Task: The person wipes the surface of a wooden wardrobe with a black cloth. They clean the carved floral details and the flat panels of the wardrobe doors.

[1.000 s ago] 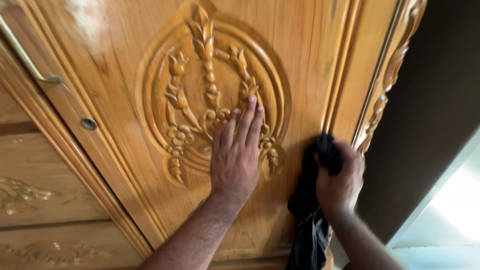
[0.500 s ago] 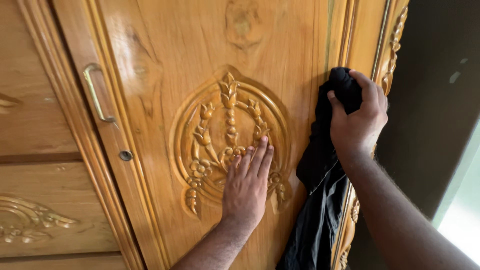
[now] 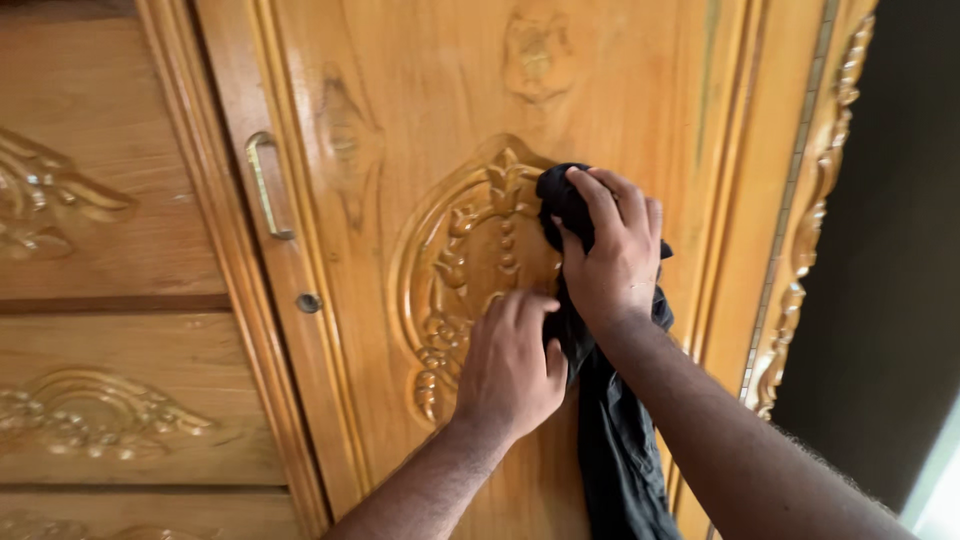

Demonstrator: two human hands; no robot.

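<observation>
R hand (image 3: 610, 255): gripping black cloth (image 3: 610, 440), pressed on carved oval (image 3: 450, 290) of wooden door (image 3: 420, 90).
L hand (image 3: 510, 365): empty, fingers curled, resting on carving beside cloth.
Handle (image 3: 265, 185): left of carving.

dark wall (image 3: 890, 250) at right; daylight (image 3: 945, 490) in the lower corner.

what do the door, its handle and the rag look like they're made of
Door: apparently solid wood, honey-toned with visible grain, carved relief and a glossy varnish that catches light.
Handle: looks like metal, a slim brass-coloured bar with a sheen; plating or solid cannot be told.
Rag: soft black fabric, matte, hanging in loose folds from the right hand; the fibre is unclear.
</observation>
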